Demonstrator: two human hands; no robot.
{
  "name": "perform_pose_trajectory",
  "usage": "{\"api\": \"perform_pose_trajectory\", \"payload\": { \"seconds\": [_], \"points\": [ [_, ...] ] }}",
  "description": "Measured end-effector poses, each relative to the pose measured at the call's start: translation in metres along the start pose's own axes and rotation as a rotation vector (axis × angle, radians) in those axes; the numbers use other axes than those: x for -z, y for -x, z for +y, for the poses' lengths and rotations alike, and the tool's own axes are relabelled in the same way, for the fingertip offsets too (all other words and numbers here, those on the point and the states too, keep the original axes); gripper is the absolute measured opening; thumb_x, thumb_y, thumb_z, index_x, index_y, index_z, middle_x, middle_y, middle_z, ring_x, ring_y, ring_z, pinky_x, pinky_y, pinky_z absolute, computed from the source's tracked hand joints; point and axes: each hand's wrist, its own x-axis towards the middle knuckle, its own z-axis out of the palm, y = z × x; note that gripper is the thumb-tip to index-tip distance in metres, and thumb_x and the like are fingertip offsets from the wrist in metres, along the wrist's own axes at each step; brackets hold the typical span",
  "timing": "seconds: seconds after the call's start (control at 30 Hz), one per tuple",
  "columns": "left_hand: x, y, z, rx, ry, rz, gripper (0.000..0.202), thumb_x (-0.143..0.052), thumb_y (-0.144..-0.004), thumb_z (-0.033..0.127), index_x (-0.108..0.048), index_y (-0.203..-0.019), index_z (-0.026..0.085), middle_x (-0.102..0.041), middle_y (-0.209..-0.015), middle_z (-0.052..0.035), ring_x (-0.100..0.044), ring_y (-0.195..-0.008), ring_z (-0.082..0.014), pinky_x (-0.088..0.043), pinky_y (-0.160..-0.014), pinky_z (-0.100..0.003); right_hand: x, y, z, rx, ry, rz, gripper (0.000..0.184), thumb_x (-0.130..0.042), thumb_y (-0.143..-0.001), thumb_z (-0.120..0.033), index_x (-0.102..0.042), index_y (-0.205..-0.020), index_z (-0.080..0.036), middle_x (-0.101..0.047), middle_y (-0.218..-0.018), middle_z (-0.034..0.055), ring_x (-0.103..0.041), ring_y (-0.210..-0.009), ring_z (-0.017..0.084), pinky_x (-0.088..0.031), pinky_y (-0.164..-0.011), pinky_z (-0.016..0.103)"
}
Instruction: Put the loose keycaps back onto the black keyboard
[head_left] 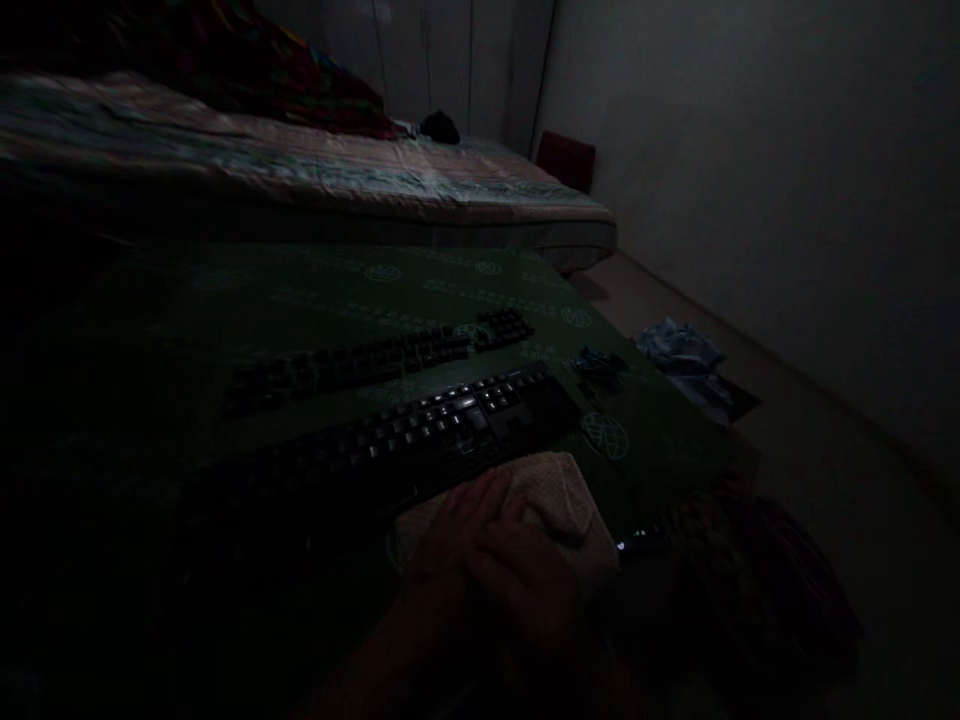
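Note:
The room is very dark. One hand shows, which I take to be my right hand. It lies on a folded beige cloth, fingers together and curled over it, pointing up and left. The cloth rests on a green patterned mat, right against the near edge of a black keyboard. A second row of dark keys, like another keyboard, lies further back on the mat. My left hand is not visible.
A bed with a pale striped sheet runs behind the mat. A crumpled bluish cloth lies on the floor at right, a small dark object near it. A bare wall stands at right, a red chair beyond.

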Motion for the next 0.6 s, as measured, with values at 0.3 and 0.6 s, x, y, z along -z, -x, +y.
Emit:
{"api": "perform_pose_trajectory", "payload": {
  "seconds": [0.3,0.6],
  "points": [
    [-0.009,0.007,0.003,0.016,-0.076,0.076,0.056,-0.045,-0.088,0.034,-0.031,-0.141,0.026,-0.040,-0.145,-0.0021,-0.036,-0.129,-0.0207,-0.024,-0.107,-0.035,0.001,0.002,0.004,0.093,0.024,0.034,0.026,-0.041,-0.093,-0.027,-0.064,-0.104,-0.023,-0.069,-0.089,0.0063,-0.065,-0.083,0.016,-0.053,-0.070,0.026],
    [-0.018,0.011,0.001,0.038,-0.062,0.126,0.058,-0.045,-0.088,0.031,-0.026,-0.143,0.029,-0.041,-0.143,0.0006,-0.034,-0.129,-0.0186,-0.026,-0.105,-0.032,-0.006,0.006,0.008,0.059,0.021,0.015,0.025,-0.042,-0.092,-0.028,-0.066,-0.099,-0.026,-0.070,-0.091,0.0059,-0.067,-0.080,0.016,-0.055,-0.070,0.025]
  ]
}}
